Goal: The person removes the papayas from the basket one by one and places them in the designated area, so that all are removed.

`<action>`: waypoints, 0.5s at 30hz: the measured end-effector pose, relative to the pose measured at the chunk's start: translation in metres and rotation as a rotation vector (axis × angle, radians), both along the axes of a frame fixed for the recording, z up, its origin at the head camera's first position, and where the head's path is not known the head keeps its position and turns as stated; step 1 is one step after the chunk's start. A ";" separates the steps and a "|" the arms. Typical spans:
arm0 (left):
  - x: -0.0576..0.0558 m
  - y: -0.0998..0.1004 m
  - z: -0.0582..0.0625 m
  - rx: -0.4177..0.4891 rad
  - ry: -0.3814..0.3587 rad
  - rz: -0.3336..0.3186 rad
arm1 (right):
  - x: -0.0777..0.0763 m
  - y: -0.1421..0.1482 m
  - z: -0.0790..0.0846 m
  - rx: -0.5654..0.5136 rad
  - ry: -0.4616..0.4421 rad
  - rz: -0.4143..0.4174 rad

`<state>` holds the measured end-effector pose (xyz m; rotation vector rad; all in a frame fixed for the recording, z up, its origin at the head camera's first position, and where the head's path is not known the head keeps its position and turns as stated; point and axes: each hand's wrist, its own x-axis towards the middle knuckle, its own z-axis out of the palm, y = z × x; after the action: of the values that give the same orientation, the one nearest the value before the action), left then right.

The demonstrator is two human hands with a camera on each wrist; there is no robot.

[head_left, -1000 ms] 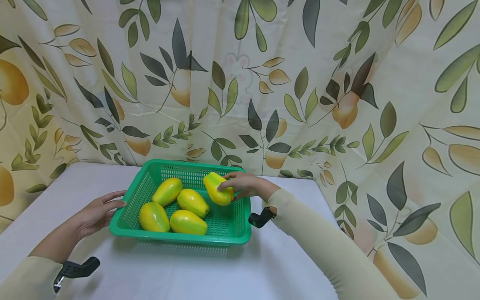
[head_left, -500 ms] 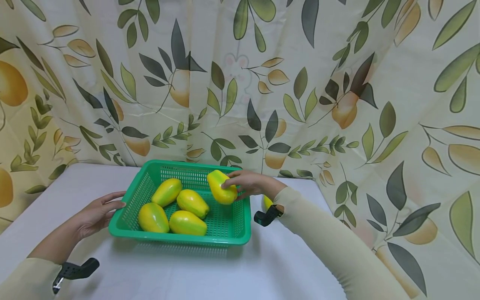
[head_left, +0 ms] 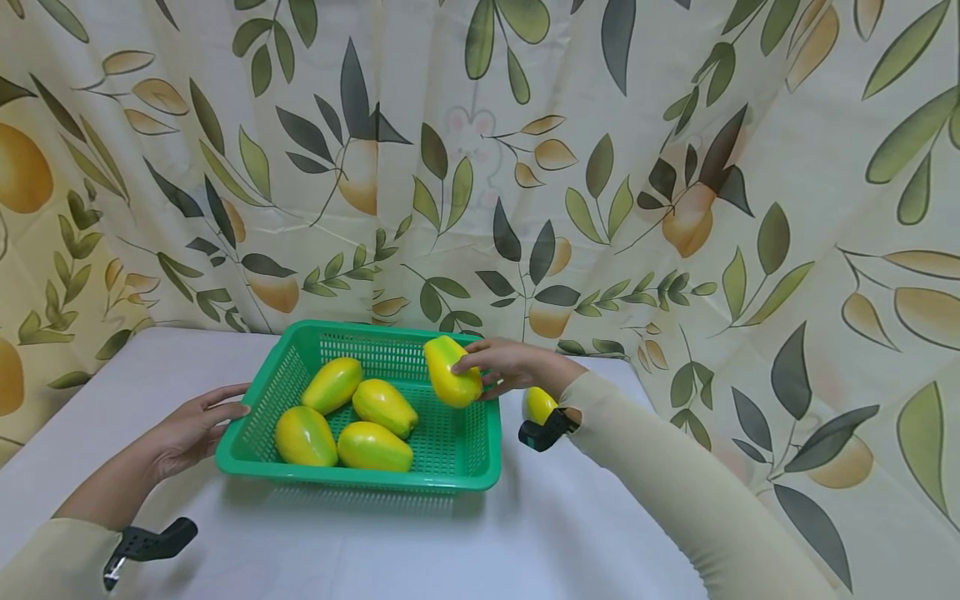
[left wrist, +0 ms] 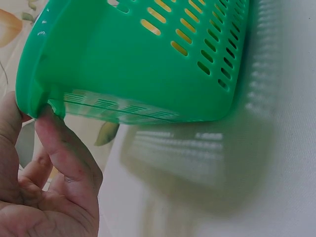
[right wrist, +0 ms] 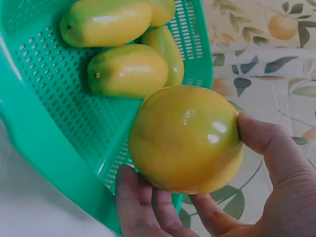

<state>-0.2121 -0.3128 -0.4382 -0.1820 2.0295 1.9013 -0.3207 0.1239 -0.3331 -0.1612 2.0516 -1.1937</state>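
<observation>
My right hand point(head_left: 510, 367) grips a yellow-green papaya point(head_left: 453, 372) over the right end of the green plastic basket point(head_left: 457, 481). In the right wrist view the thumb presses one side of the held papaya point(right wrist: 187, 140), with the fingers curled beneath it. My left hand point(head_left: 191, 429) pinches the basket's left rim between thumb and fingers, as the left wrist view shows at the rim point(left wrist: 30, 74). Inside the basket several papayas lie toward the left, among them one at the front left point(head_left: 305, 436) and one at the front middle point(head_left: 375, 447).
Another papaya point(head_left: 540, 405) lies on the white-covered table point(head_left: 360, 550) right of the basket, partly hidden by the right wrist and its black camera mount point(head_left: 547, 430). Behind the table hangs a leaf-and-fruit patterned curtain point(head_left: 465, 192).
My right hand has carried the papaya right and slightly upward, toward the basket's right rim. More of the papaya on the table now shows. The left hand has stayed at the rim.
</observation>
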 end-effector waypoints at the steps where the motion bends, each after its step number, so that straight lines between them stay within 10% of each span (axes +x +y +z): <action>1: 0.000 0.000 0.000 0.003 0.001 -0.001 | 0.000 0.001 0.000 0.000 -0.003 -0.003; 15: -0.001 -0.001 0.001 0.025 -0.003 -0.007 | 0.002 0.014 0.005 -0.005 0.001 0.020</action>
<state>-0.2132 -0.3139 -0.4376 -0.1712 2.0003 1.9203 -0.3191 0.1379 -0.3277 -0.1836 2.0431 -1.1871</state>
